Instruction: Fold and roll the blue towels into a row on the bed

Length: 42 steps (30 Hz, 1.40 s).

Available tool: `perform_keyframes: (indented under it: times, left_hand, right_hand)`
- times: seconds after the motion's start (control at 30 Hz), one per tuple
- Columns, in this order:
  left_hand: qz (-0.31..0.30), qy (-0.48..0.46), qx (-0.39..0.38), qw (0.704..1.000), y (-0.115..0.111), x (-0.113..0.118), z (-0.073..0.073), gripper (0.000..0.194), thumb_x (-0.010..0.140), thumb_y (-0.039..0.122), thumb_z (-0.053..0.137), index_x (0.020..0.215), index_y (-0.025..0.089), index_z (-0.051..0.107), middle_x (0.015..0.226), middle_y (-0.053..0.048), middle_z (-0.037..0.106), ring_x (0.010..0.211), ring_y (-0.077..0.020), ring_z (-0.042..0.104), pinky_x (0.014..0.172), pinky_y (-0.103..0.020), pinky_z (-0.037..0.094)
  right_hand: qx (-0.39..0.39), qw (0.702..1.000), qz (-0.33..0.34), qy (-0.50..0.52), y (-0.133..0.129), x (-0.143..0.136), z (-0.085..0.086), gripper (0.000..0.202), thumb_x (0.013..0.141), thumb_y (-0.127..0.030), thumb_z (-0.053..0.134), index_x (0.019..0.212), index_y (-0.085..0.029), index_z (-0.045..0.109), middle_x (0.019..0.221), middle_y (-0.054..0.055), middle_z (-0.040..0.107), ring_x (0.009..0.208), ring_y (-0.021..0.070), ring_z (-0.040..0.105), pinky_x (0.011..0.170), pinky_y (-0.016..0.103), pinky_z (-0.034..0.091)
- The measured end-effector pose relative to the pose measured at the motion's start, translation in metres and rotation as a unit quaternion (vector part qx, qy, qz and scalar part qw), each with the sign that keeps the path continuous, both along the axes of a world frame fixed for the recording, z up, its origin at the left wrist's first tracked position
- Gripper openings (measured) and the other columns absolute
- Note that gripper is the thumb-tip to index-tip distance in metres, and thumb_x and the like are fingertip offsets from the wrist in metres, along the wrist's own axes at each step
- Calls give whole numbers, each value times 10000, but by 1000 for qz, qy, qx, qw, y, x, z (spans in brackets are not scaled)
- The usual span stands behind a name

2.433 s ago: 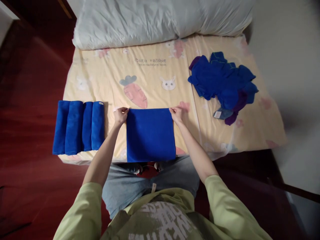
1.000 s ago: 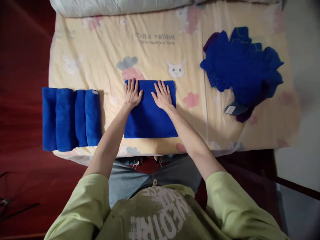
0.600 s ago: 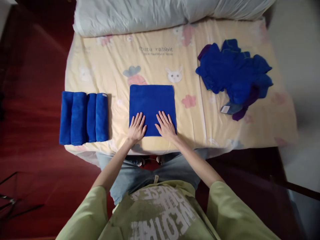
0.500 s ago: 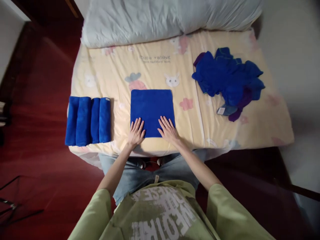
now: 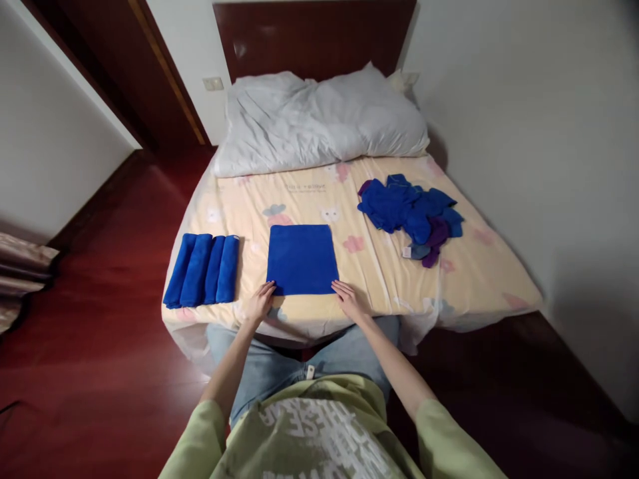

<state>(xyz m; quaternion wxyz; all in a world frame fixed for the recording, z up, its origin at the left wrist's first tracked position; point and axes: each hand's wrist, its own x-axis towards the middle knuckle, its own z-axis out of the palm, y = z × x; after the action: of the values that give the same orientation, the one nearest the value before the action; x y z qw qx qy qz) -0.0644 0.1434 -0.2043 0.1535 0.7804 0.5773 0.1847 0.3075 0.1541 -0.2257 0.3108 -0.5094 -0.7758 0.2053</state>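
A blue towel (image 5: pixel 302 259) lies flat and smooth in a near-square at the middle of the bed, close to its front edge. At its near left corner is my left hand (image 5: pixel 259 303), fingers drawn together on the corner. My right hand (image 5: pixel 348 297) has its fingers on the near right corner in the same way; the thumb's hold there is hard to see. Left of the towel, several rolled blue towels (image 5: pixel 202 269) lie side by side. A crumpled heap of blue and purple cloths (image 5: pixel 409 209) rests to the right, with a pale tag showing.
The bed (image 5: pixel 319 309) has a yellow printed sheet. A bulky grey-white quilt or pillow (image 5: pixel 319 126) lies across its far end, before a dark wooden headboard (image 5: pixel 319 40). A wall (image 5: pixel 524 166) stands close on the right; red floor (image 5: pixel 100 319) extends left.
My view has tilted up and shows the headboard. Both hands have slid from lying spread on the towel to its near corners, with fingers drawn closer together. The towel stays flat.
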Motion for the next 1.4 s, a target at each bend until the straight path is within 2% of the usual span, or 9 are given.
perform_keyframes:
  times: [0.2, 0.33, 0.47, 0.6, 0.73, 0.83, 0.9, 1.07, 1.4]
  left_hand:
    - [16, -12, -3, 1000, -3, 2, 11, 502, 831, 97, 477, 1247, 235, 722, 1338, -87, 691, 1315, -257, 613, 1142, -449, 512]
    - [-7, -71, -27, 997, -32, -15, -4, 463, 874, 138, 424, 1188, 236, 750, 1340, -70, 691, 1329, -238, 603, 1183, -450, 471]
    - [54, -118, -37, 991, -51, -16, -19, 458, 876, 151, 392, 1103, 270, 772, 1253, -50, 735, 1299, -231, 627, 1190, -501, 455]
    - [96, -178, -51, 978, -49, -11, -17, 423, 838, 185, 460, 1136, 238, 756, 1252, -67, 737, 1268, -223, 646, 1156, -466, 487]
    - [98, -216, -81, 968, -42, -14, -10, 344, 844, 263, 527, 1100, 225, 755, 1238, -78, 743, 1223, -235, 665, 1121, -444, 505]
    - [114, -246, -81, 959, -36, -16, -11, 304, 857, 353, 569, 1039, 195, 754, 1148, -106, 767, 1129, -260, 701, 1048, -435, 543]
    - [137, -252, -73, 955, -31, -16, -15, 317, 854, 397, 580, 1004, 172, 745, 1067, -122, 774, 1035, -272, 721, 978, -430, 567]
    - [155, -234, -39, 959, -18, -13, -24, 324, 888, 445, 539, 966, 177, 703, 950, -108, 752, 944, -266, 704, 907, -397, 555]
    - [212, -205, -52, 954, -6, -2, -22, 381, 956, 469, 454, 992, 177, 695, 964, -106, 753, 918, -251, 700, 841, -337, 532]
  right_hand:
    - [-11, 1000, -10, 14, 2, -3, 8, 510, 729, -25, 500, 1090, -217, 804, 1192, 85, 761, 1185, 257, 703, 1076, 495, 566]
    - [-19, 997, -7, 76, -31, 13, -2, 409, 768, -77, 522, 1001, -233, 820, 1153, 83, 773, 1136, 270, 726, 1047, 507, 585]
    - [-15, 983, -73, 167, -59, 11, -16, 358, 830, -142, 510, 972, -272, 811, 1163, 79, 769, 1137, 281, 720, 1042, 535, 574]
    - [-11, 977, -137, 166, -60, 0, -15, 439, 745, -75, 486, 1005, -242, 798, 1110, 90, 775, 1130, 279, 699, 1039, 518, 556]
    - [-29, 981, -124, 144, -52, 2, -8, 418, 714, -65, 489, 953, -224, 793, 1088, 83, 776, 1092, 266, 678, 1027, 480, 534]
    - [-62, 977, -124, 164, -46, 9, -6, 294, 761, -150, 548, 924, -215, 784, 1045, 84, 778, 1040, 256, 683, 994, 446, 534]
    - [-106, 963, -149, 197, -41, 10, -6, 228, 782, -254, 599, 919, -194, 772, 927, 87, 770, 888, 241, 692, 856, 399, 571]
    - [-216, 912, -199, 287, -29, 4, -11, 370, 783, -564, 645, 804, -196, 677, 605, 25, 623, 528, 174, 542, 490, 292, 465]
    - [-158, 929, -248, 225, -14, 6, -17, 562, 743, -746, 592, 759, -190, 677, 752, 90, 721, 685, 213, 631, 627, 307, 509]
